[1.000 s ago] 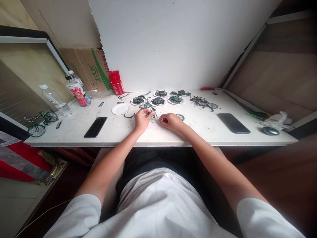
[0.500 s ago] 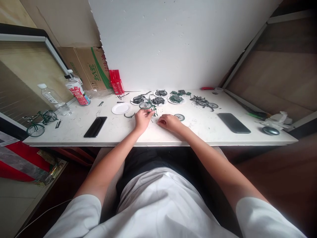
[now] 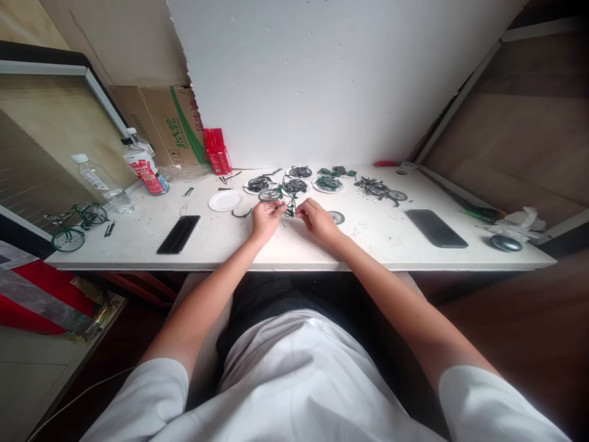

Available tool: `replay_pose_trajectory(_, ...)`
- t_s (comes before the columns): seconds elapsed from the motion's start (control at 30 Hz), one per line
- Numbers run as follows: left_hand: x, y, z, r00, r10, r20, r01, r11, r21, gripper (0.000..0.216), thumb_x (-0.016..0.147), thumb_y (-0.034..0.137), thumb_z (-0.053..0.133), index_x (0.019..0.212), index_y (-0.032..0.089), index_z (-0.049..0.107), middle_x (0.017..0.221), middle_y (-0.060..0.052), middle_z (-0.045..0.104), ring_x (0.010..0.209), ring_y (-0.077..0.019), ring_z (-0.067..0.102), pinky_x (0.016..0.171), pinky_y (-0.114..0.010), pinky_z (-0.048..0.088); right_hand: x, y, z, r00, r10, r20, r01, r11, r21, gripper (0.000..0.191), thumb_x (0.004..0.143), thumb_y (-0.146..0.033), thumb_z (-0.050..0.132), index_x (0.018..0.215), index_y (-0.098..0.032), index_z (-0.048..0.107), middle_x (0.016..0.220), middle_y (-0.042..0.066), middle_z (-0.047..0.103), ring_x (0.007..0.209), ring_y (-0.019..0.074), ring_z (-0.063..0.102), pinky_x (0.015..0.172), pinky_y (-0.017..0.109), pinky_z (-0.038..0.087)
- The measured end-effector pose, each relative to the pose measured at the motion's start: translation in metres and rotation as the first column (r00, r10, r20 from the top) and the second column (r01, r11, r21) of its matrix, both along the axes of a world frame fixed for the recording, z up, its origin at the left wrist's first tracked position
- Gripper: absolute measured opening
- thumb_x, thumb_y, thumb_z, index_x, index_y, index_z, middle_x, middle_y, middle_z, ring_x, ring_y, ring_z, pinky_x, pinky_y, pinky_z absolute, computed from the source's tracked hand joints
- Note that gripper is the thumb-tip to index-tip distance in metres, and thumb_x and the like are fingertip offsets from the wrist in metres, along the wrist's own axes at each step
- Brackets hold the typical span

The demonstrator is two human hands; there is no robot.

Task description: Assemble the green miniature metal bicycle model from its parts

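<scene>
In the head view, a partly assembled green model bicycle with a spoked wheel at its left end is pinched in my left hand. Close to its right side is my right hand, thumb and fingers drawn together near the frame; any small part between them is too small to make out. A loose spoked wheel lies on the table just right of my right hand. Left of my left hand rests a dark curved piece. Behind the bicycle stand paper plates with dark parts.
A bare paper plate and a black phone are on the left. Further left stand a finished model bicycle and bottles. Loose parts lie back right, with a dark grey slab and a mouse beyond.
My right hand has lifted from the tabletop and moved up beside the bicycle's frame. My left hand keeps its grip on the bicycle, which has shifted slightly.
</scene>
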State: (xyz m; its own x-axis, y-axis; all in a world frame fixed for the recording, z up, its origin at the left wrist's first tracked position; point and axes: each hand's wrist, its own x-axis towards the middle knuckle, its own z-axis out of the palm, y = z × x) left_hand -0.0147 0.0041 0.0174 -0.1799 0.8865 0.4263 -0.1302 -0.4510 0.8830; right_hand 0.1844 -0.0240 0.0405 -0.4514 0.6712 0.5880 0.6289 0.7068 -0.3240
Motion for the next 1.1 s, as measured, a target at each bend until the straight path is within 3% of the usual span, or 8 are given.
replay_pose_trajectory(0.23,0.003,-0.007,0.005,0.989,-0.132,0.071,0.14,0.982,-0.125,0.045,0.064,0.036,0.099,0.091,0.015,0.07,0.1,-0.015,0.08,0.101,-0.0265,0.079,0.1,-0.044,0.061,-0.005,0.0,0.0,0.981,0.001,-0.192,0.015,0.997,0.081,0.028,0.113,-0.04,0.04,0.106,-0.025,0.062,0.114,0.014,0.063,0.111,0.0308,0.057,0.092,0.044,0.05)
replay_pose_trajectory(0.4,0.005,-0.013,0.009,0.986,-0.153,0.067,0.162,0.974,-0.157,0.045,0.064,0.035,0.099,0.091,0.014,0.07,0.1,-0.015,0.081,0.102,-0.0276,0.079,0.099,-0.045,0.061,-0.007,0.001,-0.003,0.965,-0.029,-0.26,0.061,0.991,0.115,0.027,0.111,-0.042,0.042,0.112,-0.026,0.064,0.127,0.016,0.06,0.124,0.0356,0.051,0.11,0.058,0.042)
replay_pose_trajectory(1.1,0.011,-0.02,0.002,0.974,-0.192,0.122,0.217,0.946,-0.242,0.05,0.061,0.037,0.101,0.093,0.015,0.07,0.09,-0.009,0.08,0.08,-0.0186,0.075,0.09,-0.041,0.061,-0.007,0.002,-0.006,0.964,-0.001,-0.267,0.016,0.998,0.053,0.02,0.108,-0.039,0.053,0.105,-0.025,0.067,0.118,0.014,0.06,0.122,0.0337,0.053,0.108,0.053,0.047)
